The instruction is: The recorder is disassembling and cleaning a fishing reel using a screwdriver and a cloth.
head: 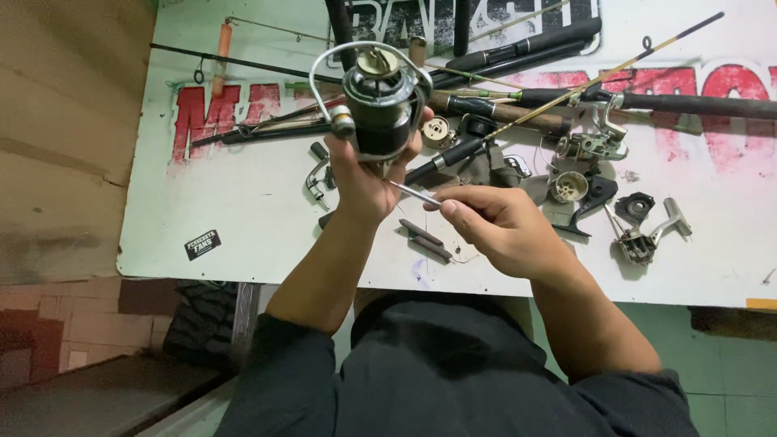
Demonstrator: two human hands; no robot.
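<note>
Left hand (364,174) fingers wrapped round fishing reel (376,97), held up over desk (243,210) middle. Right hand (494,222) fingers pinch thin tool (413,193), tip at reel base. Reel parts (603,174) loose toward right edge; rods (566,105) along far edge. Judged mid-repair, reassembly left.

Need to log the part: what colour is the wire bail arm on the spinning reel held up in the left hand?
Silver metal bail arm, looping over the dark spinning reel; head view.
</note>
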